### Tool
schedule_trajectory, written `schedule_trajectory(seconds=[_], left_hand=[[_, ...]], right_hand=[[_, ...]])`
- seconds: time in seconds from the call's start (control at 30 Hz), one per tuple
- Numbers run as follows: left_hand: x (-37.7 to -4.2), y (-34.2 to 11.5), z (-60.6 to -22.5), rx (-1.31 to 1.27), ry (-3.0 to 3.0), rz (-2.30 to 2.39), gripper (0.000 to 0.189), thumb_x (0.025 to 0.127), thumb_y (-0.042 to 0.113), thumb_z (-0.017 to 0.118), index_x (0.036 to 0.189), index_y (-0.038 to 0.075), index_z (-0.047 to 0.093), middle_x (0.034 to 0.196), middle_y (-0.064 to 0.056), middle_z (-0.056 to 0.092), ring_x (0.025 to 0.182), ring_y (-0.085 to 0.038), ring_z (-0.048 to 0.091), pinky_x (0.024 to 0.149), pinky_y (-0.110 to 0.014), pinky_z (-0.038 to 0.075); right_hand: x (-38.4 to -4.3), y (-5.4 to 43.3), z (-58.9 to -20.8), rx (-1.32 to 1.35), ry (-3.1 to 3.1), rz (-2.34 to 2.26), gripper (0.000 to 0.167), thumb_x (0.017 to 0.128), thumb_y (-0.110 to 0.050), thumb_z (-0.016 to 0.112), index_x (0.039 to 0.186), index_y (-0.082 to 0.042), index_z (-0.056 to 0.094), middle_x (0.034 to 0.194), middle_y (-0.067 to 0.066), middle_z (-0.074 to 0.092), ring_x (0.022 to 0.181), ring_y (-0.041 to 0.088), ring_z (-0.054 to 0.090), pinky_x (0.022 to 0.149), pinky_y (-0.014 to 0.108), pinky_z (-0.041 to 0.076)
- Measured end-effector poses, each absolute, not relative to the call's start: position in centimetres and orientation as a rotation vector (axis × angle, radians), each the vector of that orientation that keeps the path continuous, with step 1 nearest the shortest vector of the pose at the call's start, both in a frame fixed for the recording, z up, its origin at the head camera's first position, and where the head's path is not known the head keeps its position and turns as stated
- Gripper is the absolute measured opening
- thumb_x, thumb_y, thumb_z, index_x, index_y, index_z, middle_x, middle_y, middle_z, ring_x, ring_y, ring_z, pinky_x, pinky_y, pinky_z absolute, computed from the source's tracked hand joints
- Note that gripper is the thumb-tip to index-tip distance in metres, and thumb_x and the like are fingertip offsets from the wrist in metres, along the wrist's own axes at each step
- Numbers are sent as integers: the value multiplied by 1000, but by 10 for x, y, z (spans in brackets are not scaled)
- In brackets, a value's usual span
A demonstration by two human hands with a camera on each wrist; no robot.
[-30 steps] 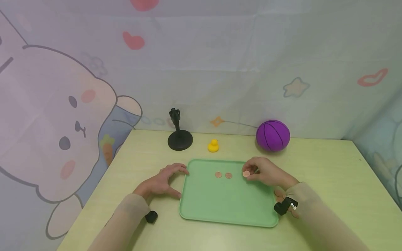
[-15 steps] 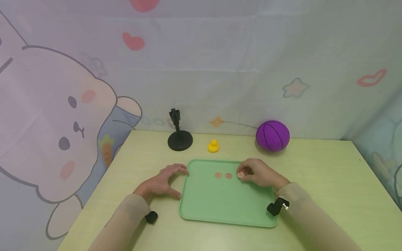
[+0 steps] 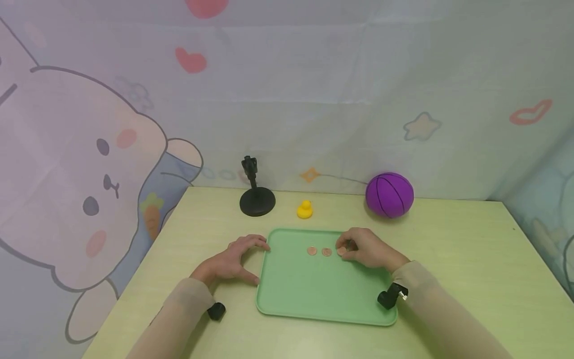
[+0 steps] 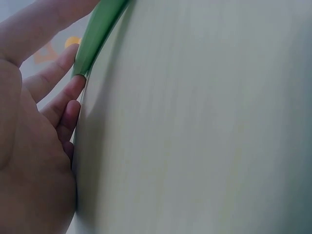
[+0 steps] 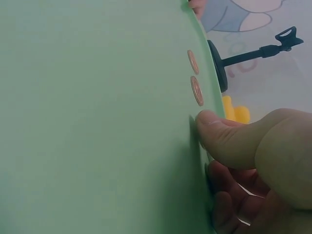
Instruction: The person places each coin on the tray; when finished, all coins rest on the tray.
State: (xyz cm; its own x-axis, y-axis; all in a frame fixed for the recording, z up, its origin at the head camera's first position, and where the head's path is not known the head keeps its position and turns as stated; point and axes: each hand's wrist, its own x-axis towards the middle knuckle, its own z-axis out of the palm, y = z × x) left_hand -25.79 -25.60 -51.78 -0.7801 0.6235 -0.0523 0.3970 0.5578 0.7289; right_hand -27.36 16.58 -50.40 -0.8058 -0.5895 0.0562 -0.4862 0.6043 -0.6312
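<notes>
My right hand pinches a copper coin between thumb and fingers, close over the upper right part of a green tray. Just left of it, two similar coins lie flat in a row: a left coin and a middle coin. In the right wrist view the thumb covers most of the pinched coin. My left hand is spread at the tray's left edge, thumb and fingertips touching the rim; the left wrist view shows its fingers against the green edge.
Behind the tray stand a black stand with a round base, a yellow rubber duck and a purple ball. A patterned cloth hangs behind the pale table.
My right hand has moved left and down with the coin, bringing it beside the two lying coins. Several coins right of the tray are now hidden behind the right arm. The left hand stays put.
</notes>
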Motion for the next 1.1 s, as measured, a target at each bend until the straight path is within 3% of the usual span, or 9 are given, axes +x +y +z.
schedule_trajectory(seconds=[1.1], left_hand=[[-257, -256, -516, 852, 2489, 1055, 77, 71, 36, 97, 137, 22, 61, 158, -6, 44, 149, -37, 30, 119, -65, 13]], right_hand=[[-272, 162, -503, -888, 2692, -955, 7, 94, -15, 80, 100, -13, 78, 92, -6, 71, 84, 12, 60, 79, 31, 53]])
